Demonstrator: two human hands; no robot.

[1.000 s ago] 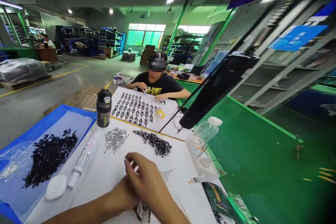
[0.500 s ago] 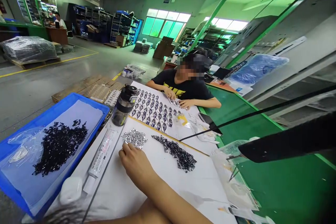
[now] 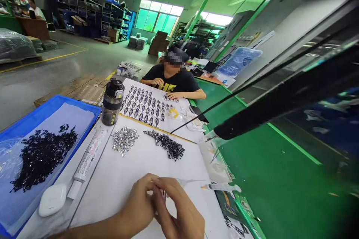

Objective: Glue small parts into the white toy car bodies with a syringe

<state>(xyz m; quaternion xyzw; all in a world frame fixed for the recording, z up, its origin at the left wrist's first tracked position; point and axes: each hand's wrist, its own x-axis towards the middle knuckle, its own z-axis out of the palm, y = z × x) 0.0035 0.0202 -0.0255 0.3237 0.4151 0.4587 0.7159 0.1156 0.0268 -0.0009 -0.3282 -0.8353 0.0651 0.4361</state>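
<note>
Together, the left hand (image 3: 137,201) and right hand (image 3: 181,209) meet low over a white sheet (image 3: 112,179), fingers closed narrowly on a thin piece (image 3: 163,196), too small to identify. Nearby, a white case (image 3: 52,200) sits by a glue tube (image 3: 87,160), and a syringe (image 3: 221,187) lies to the right. On the left, a blue tray (image 3: 56,101) carries a heap of black parts (image 3: 42,158). Ahead, a silver pile (image 3: 125,140) sits just beside a black pile (image 3: 165,146). Beyond them stand a bottle (image 3: 112,102) and a sheet of parts in rows (image 3: 143,106). Across the table, a co-worker (image 3: 171,80) in a black T-shirt rests one hand at that sheet's edge. Shelving (image 3: 114,18) lines the far wall.
</note>
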